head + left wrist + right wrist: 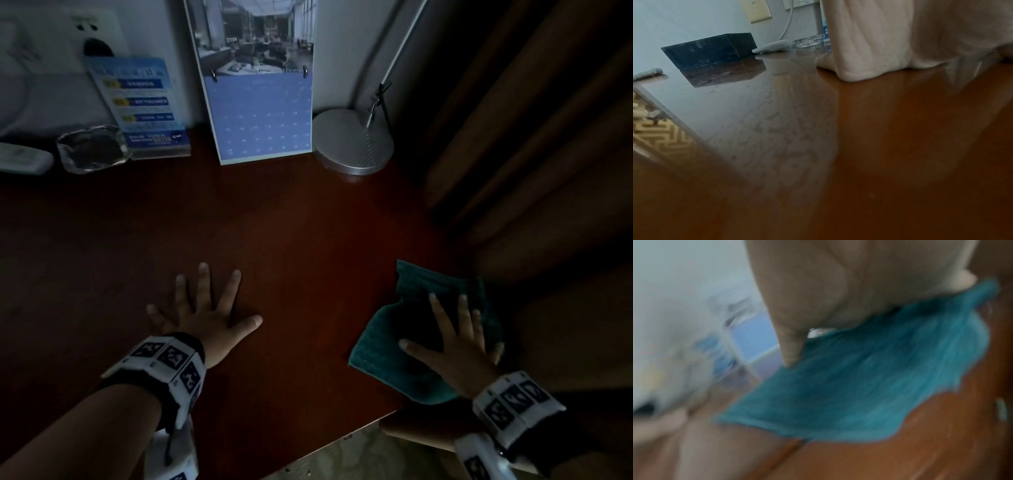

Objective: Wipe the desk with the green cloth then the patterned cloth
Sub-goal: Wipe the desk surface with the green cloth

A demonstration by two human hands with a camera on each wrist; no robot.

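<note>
Under right grip (455, 346): green cloth (387, 356), flat on desk (291, 240).

The head camera looks steeply down from above the desk (274, 222), taking in both hands and the back wall. The left wrist camera sits low, almost on the wood, facing along the left hand (890, 40) toward the wall. The right wrist camera, blurred, peers close past the right hand (838, 280) onto the cloth (849, 386). All three share the desk.
</note>
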